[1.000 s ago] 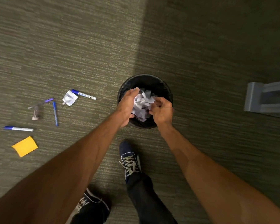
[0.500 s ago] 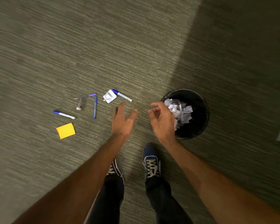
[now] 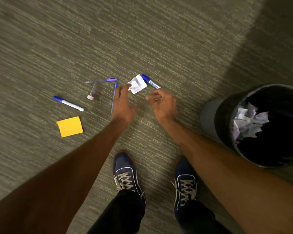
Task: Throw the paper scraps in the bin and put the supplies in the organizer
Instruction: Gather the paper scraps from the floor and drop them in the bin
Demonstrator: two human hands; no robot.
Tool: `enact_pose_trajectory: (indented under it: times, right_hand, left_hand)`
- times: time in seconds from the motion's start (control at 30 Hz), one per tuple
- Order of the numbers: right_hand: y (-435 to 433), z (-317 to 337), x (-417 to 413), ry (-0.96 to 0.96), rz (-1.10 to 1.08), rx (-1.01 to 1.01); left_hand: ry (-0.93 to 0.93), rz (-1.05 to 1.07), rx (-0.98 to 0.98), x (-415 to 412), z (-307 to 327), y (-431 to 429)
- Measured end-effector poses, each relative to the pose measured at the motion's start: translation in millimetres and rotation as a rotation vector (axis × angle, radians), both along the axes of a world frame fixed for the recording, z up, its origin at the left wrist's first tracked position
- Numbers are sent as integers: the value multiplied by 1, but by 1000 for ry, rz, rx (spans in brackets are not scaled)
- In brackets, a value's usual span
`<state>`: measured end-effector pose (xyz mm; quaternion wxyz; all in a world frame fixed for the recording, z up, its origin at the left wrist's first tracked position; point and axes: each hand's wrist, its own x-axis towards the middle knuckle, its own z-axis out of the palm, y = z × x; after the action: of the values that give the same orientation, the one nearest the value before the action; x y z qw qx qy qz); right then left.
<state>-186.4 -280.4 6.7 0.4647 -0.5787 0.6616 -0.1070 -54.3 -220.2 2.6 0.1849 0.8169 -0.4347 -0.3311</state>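
A white paper scrap (image 3: 137, 84) lies on the carpet just beyond both hands. My left hand (image 3: 123, 103) reaches toward it with fingers spread, its fingertips at the scrap's left edge. My right hand (image 3: 162, 103) hovers to the scrap's right, fingers loosely curled and empty. A blue-capped marker (image 3: 150, 81) lies against the scrap. The black bin (image 3: 227, 115) at the right holds crumpled white paper (image 3: 249, 122). Another blue marker (image 3: 67, 103), a purple pen (image 3: 101, 80), a blue pen (image 3: 114, 97), a small tube (image 3: 92, 92) and a yellow sticky pad (image 3: 69, 126) lie to the left.
My two dark blue sneakers (image 3: 125, 173) stand on the grey-green carpet below the hands. A darker shadowed strip of floor (image 3: 269, 39) runs along the right side behind the bin. No organizer is in view.
Both hands have left the bin, dropping the paper there, and swung left toward the scrap on the floor. The view has shifted left, so the bin now sits at the right edge.
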Motion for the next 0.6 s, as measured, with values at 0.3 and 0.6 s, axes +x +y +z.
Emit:
enact_pose_trajectory:
  times: [0.3, 0.6]
  right_hand:
    - [-13, -92, 55, 226, -51, -140]
    - [-21, -87, 60, 202, -103, -145]
  left_hand:
    - [-137, -40, -60, 21, -84, -29]
    - [-131, 71, -69, 25, -77, -41]
